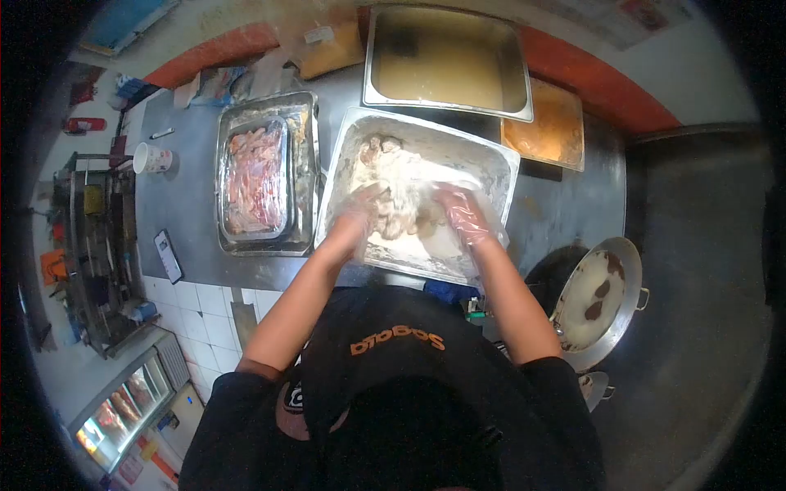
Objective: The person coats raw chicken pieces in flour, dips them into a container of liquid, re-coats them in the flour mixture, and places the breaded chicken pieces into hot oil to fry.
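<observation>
A deep metal pan (pixel 491 164) stands in front of me with white flour (pixel 409 247) in it. Flour-coated pieces, perhaps meat, (pixel 397 221) lie in the middle and toward the back. My left hand (pixel 360 214), in a clear plastic glove, reaches in at the left beside the coated pieces; its fingertips blend into the flour. On the right side of the pan is my right hand (pixel 465 214), also gloved, its fingers stretched toward the middle and dusted white. The flour between the hands is blurred.
A tray of raw meat (pixel 255 180) sits left of the pan. Behind stands a large container of yellowish liquid (pixel 446 61), near a tray with orange contents (pixel 548 127). A wide pan of foamy oil (pixel 602 299) is at right. A cup (pixel 153 158) and phone (pixel 169 255) lie left.
</observation>
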Demonstrator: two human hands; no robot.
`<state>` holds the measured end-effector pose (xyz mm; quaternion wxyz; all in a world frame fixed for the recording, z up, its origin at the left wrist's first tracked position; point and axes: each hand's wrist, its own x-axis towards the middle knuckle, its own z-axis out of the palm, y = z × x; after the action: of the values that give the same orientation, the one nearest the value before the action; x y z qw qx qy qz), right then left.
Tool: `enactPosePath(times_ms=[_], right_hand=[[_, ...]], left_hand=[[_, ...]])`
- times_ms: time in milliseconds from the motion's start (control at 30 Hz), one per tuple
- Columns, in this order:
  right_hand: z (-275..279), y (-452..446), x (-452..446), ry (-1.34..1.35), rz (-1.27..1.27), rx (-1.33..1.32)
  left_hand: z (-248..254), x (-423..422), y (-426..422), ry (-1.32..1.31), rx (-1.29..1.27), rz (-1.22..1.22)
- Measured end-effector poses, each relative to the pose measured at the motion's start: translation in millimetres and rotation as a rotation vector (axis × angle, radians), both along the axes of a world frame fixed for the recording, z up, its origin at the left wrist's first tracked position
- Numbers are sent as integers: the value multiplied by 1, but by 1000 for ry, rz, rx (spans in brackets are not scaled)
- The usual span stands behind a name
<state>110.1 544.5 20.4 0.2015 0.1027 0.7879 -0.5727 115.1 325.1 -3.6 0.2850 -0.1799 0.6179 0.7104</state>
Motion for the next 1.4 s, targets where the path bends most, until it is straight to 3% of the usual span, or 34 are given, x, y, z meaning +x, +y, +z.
enactPosePath(times_ms=[67,100,167,233,267,367,400,467,500,533,633,733,833,967,1033,1067,1167,1267,1300,1367,1400], right_hand=[[-26,16,7,114,13,311],[-48,15,6,-73,153,279],[-87,7,2,-450,428,207],[-62,-39,16,-409,71,40],[-86,-51,13,-420,125,23],[-33,-53,7,-184,-147,-62],[-55,-28,15,79,-55,-408],[14,-19,-9,-268,-162,-264],[-4,-14,-15,-200,-279,-187],[-21,-9,-21,-133,-393,-103],[-82,-18,-59,-203,-468,104],[-133,-57,-85,-51,-414,582],[-64,-59,-72,-76,-176,58],[-60,-22,-31,89,-369,-346],[-39,6,-17,-35,-261,-237],[-31,13,-15,-88,-205,-184],[-89,6,-6,-231,-110,6],[-124,-49,0,-203,-229,77],[-127,-57,3,-157,-306,84],[-108,-53,0,-222,-308,-161],[-91,-51,-6,-249,-305,-285]], left_hand=[[-29,2,0,20,-90,53],[-44,2,0,29,-136,79],[-48,-6,11,-230,59,93],[-50,-9,27,-289,43,52],[-50,-10,30,-320,33,32],[-20,-12,24,-186,-64,109],[10,-12,18,-78,-39,104],[-23,-27,4,300,-504,-100],[-35,-34,0,496,-731,-199],[-20,-38,8,444,-860,-208],[8,-65,40,194,-830,-159],[-121,-97,39,394,-595,137],[-82,-101,32,34,-129,134],[-30,-70,4,-83,-64,89],[23,-49,3,-32,-87,57],[13,-56,0,52,-493,-307],[-57,-43,-7,1064,-1116,-716],[-123,-42,5,585,-670,-548],[-105,-40,13,375,-505,-496],[-66,-36,28,-50,-237,-294],[-45,-36,32,-135,-147,-201]])
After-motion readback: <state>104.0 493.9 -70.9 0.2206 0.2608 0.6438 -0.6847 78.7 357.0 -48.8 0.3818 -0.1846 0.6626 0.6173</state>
